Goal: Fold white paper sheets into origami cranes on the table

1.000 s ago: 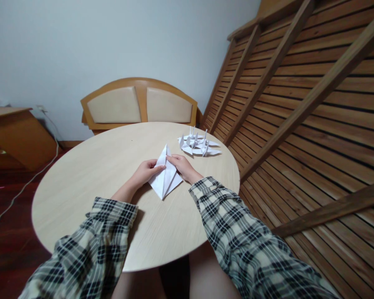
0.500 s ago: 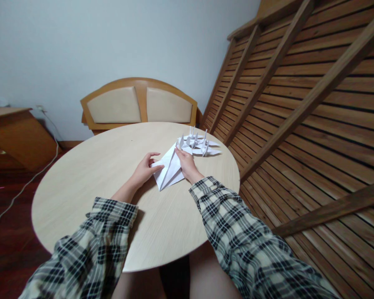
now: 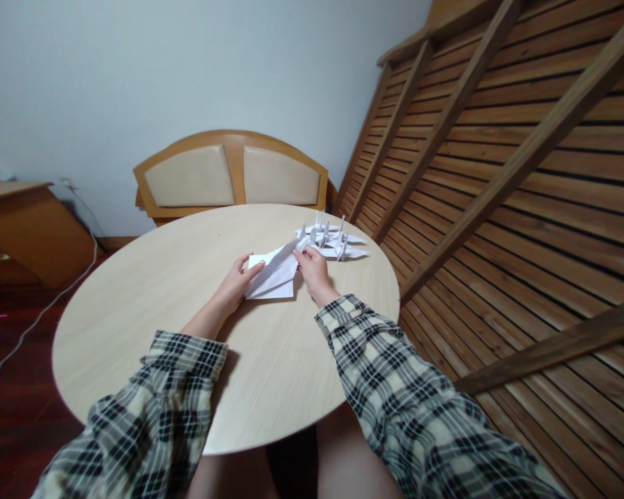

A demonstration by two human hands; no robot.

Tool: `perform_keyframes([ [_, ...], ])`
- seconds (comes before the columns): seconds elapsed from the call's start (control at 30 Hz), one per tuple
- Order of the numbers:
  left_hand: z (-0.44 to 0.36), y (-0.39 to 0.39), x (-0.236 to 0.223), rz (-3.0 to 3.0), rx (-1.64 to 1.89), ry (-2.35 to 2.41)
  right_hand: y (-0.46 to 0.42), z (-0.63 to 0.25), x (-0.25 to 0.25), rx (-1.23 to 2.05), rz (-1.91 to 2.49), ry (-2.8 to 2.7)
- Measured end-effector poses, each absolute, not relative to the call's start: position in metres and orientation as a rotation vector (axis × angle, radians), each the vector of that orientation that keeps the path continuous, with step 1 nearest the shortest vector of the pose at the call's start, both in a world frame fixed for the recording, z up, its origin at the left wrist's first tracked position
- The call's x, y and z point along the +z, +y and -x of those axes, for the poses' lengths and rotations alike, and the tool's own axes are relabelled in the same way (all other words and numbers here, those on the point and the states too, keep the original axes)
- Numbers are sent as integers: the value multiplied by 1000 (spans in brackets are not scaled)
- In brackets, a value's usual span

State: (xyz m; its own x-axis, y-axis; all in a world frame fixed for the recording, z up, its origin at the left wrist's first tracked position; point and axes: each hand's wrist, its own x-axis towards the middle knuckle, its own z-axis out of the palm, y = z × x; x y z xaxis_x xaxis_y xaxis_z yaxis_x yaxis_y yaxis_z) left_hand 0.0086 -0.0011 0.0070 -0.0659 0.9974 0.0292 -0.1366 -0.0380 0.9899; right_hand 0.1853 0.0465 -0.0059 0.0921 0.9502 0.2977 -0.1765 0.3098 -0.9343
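A white folded sheet of paper (image 3: 274, 285) is held between both hands over the table, with one flap raised along its middle. My left hand (image 3: 238, 278) grips its left edge, thumb on top and fingers mostly hidden beneath. At the right edge, my right hand (image 3: 313, 270) pinches the paper between thumb and fingers. Just behind the right hand stand several white paper cranes (image 3: 338, 244), grouped close together with wings spread. The far tip of the sheet overlaps the nearest cranes in view.
The round pale table (image 3: 156, 291) carries everything. Slanting up on the right is a slatted wooden panel (image 3: 499, 208). A wooden headboard (image 3: 234, 166) stands behind the table, and a wooden cabinet (image 3: 36, 229) is at the left with a white cable (image 3: 46, 305) running down.
The paper has been turned so its lower edge lies nearly level, and a flap now stands up. My left hand has shifted slightly left; the right fingers now pinch the edge.
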Motion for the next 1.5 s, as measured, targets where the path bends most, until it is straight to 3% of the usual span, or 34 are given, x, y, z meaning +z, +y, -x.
perform_keyframes([
  [0.43, -11, -6, 5, -1302, 1141, 1015, 47, -185, -6, 994, 821, -1208],
  [0.7, -11, -3, 7, -1189, 1404, 1172, 40, -178, -9, 1253, 821, -1275],
  [0.93, -14, -6, 12, -1265, 1495, 1287, 36, -179, -10, 947, 903, -1413],
  [1.17, -12, -3, 10, -1216, 1528, 1274, 35, -177, -3, 1109, 815, -1405],
  [1.5, -8, 2, 6, -1250, 1541, 1210, 35, -179, -2, 1098, 759, -1495],
])
